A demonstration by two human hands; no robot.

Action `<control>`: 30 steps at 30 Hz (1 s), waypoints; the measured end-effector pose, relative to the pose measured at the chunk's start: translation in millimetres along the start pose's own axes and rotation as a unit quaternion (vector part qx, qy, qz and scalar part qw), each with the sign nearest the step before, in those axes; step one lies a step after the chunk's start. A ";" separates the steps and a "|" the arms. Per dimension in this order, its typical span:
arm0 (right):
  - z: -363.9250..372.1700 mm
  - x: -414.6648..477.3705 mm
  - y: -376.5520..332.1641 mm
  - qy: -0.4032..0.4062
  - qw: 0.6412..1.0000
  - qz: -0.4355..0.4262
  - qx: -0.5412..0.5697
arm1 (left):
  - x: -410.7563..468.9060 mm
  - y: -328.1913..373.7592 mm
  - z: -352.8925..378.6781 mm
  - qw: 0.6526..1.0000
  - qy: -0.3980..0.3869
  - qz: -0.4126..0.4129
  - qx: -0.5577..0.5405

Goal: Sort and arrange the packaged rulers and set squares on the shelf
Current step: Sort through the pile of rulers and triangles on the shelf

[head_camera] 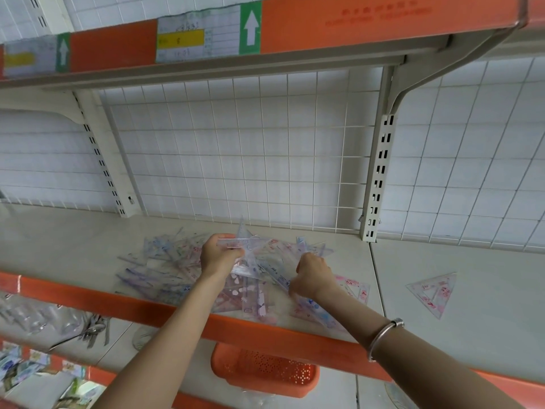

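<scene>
Over glossy triangular set squares (174, 261), hands (219, 255) (311, 277) grip clear plastic packets (246, 247).

Orange perforated basket (265, 371) below, metal spoons (93, 332) lower left, price label (188, 39) above, wire grid (236, 149) behind.

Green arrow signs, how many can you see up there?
2. Both sit on the upper shelf's orange front edge: the bigger green arrow sign beside the middle price label, the smaller green arrow sign near the left end. More may lie outside the view.
</scene>
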State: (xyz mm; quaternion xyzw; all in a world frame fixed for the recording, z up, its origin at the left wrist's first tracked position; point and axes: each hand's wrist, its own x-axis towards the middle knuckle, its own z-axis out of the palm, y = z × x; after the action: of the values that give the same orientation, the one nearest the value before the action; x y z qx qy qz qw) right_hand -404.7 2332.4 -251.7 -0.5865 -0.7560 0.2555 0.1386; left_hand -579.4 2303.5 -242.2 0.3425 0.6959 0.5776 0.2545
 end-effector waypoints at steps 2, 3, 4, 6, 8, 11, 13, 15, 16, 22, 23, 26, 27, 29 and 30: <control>-1.3 1.2 0.1 -0.014 1.000 0.005 0.007 | -0.4 0.8 0.2 1.000 0.000 0.003 0.001; -2.2 1.8 0.3 -0.022 1.000 0.008 0.007 | -0.3 1.3 0.4 1.000 0.000 0.004 0.002; -3.5 2.0 0.6 -0.027 1.000 0.008 0.005 | 0.1 1.9 0.5 1.000 0.000 0.004 0.002; -6.0 2.5 2.5 -0.038 0.999 0.002 0.008 | 1.4 2.2 0.9 1.000 0.001 0.004 0.001; -10.0 1.7 5.0 -0.046 0.999 0.001 0.016 | 2.5 1.9 1.4 1.000 0.002 0.002 0.000; -19.8 2.8 9.3 -0.060 0.998 0.006 0.032 | 4.0 1.1 2.3 1.000 0.001 0.000 -0.004; -28.4 7.9 11.5 -0.055 0.996 0.013 0.063 | 5.0 1.2 2.3 1.000 -0.001 -0.001 -0.008; -36.5 16.8 13.1 -0.025 0.995 0.021 0.090 | 5.8 1.4 2.4 1.000 -0.004 -0.002 -0.011; -39.9 21.8 13.4 -0.012 0.995 0.023 0.100 | 6.0 1.7 2.3 1.000 -0.006 -0.003 -0.013; -40.5 45.8 10.1 0.006 0.990 0.042 0.133 | 9.2 1.8 2.5 1.000 -0.014 -0.008 -0.014; -37.8 48.5 9.3 0.009 0.990 0.044 0.133 | 10.2 0.9 2.2 1.000 -0.014 -0.008 -0.014; -25.5 55.2 8.9 0.028 0.992 0.036 0.119 | 11.6 -0.6 0.6 1.000 -0.015 -0.012 -0.010; -21.4 56.0 8.8 0.033 0.992 0.030 0.114 | 12.1 -1.0 0.1 1.000 -0.017 -0.014 -0.011; -15.2 56.9 8.7 0.037 0.994 0.017 0.100 | 12.4 -1.5 -0.7 1.000 -0.022 -0.016 -0.013; -12.9 57.3 8.6 0.036 0.995 0.010 0.087 | 12.2 -1.6 -1.2 0.999 -0.024 -0.016 -0.013</control>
State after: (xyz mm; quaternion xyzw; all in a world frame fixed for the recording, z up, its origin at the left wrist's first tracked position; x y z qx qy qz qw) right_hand -406.8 2391.7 -250.8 -0.5885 -0.7195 0.3003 0.2143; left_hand -588.3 2312.0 -243.0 0.3415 0.6876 0.5739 0.2850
